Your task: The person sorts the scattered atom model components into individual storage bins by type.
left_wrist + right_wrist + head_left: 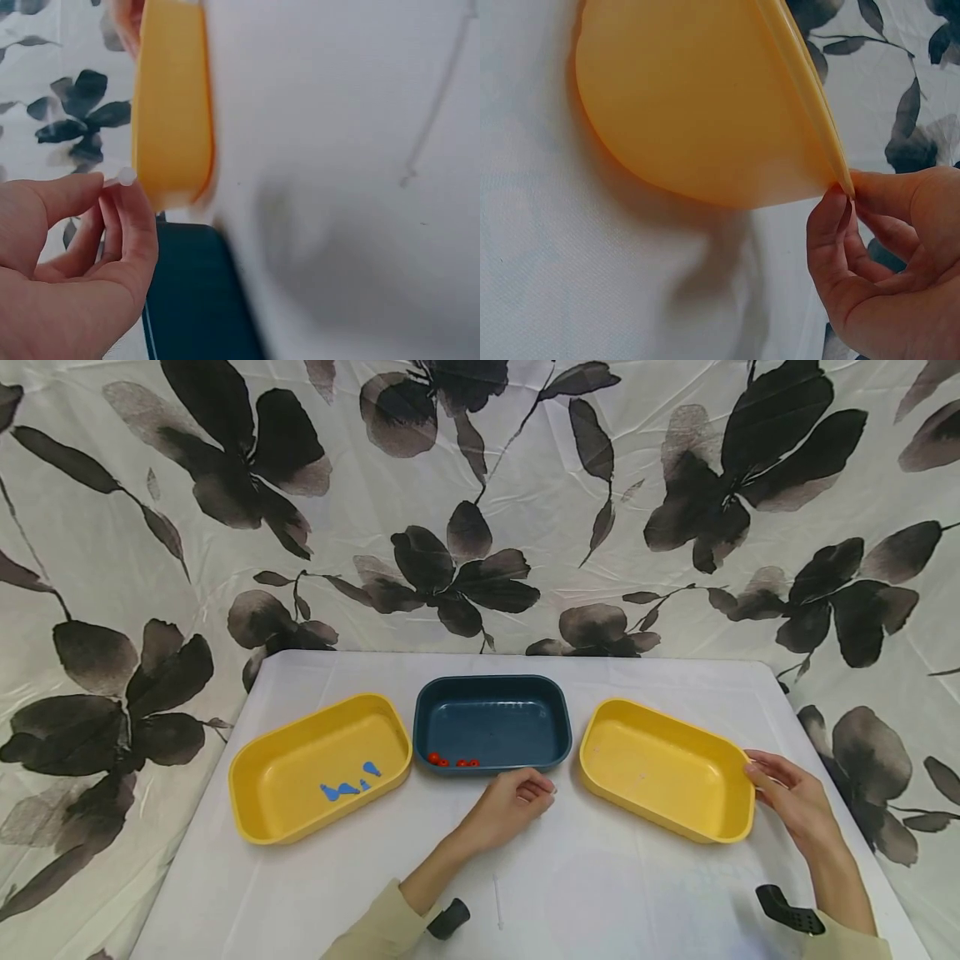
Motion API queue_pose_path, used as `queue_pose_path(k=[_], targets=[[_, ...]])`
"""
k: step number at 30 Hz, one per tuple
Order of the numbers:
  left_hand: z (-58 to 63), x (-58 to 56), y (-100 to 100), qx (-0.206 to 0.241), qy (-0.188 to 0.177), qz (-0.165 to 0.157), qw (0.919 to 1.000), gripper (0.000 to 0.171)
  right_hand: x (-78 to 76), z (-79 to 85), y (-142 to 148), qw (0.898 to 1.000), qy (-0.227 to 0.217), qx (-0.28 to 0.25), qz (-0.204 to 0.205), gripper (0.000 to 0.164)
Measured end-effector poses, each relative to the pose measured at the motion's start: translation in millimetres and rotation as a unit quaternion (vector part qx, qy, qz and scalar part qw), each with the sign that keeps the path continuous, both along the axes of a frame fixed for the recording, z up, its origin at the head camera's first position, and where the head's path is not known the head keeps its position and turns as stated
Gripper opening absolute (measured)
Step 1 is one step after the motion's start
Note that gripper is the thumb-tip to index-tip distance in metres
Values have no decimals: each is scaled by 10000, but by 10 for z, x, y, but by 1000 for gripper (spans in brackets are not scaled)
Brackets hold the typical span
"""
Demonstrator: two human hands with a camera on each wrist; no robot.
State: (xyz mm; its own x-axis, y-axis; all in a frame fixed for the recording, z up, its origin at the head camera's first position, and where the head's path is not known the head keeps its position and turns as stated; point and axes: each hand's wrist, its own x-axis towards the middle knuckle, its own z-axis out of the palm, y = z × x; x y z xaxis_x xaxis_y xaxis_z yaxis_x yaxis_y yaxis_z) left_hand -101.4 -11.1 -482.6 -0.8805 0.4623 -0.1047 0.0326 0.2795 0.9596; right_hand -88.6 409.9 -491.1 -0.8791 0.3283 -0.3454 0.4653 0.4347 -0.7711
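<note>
My left hand (512,806) is above the cloth, just in front of the dark blue tray (491,770). In the left wrist view its thumb and forefinger pinch a small white round-ended piece (127,176), whose exact kind I cannot tell. My right hand (798,802) pinches the rim of the right yellow tray (675,814) at its outer end, thumb and fingers on either side of the edge. A few tiny pale specks show inside that tray. Small red pieces (444,762) lie in the blue tray's front left corner.
On the left stands another yellow tray (258,777) with several small blue pieces (347,788) on its floor. All three trays are on a white-covered table (585,893). A thin pale stick-like thing (498,902) lies near the left forearm. Flower-patterned cloth (457,577) hangs behind.
</note>
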Motion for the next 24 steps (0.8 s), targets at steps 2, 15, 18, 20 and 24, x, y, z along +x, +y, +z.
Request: queue_pose_path(k=[2, 15, 18, 20, 24], targets=[[33, -23, 33, 33, -36, 29, 10000, 12, -1, -2, -4, 10000, -3, 1, -8, 72], [220, -206, 248, 434, -454, 75, 9980, 14, -7, -2, 7, 10000, 37, -30, 25, 71], [241, -246, 300, 492, -466, 92, 9977, 13, -5, -4, 12, 10000, 11, -23, 17, 71], [251, -275, 337, 521, -460, 108, 9975, 13, -2, -5, 15, 10000, 18, -32, 25, 71], [271, -326, 418, 550, -431, 137, 9975, 13, 2, -5, 17, 10000, 46, -56, 41, 71]])
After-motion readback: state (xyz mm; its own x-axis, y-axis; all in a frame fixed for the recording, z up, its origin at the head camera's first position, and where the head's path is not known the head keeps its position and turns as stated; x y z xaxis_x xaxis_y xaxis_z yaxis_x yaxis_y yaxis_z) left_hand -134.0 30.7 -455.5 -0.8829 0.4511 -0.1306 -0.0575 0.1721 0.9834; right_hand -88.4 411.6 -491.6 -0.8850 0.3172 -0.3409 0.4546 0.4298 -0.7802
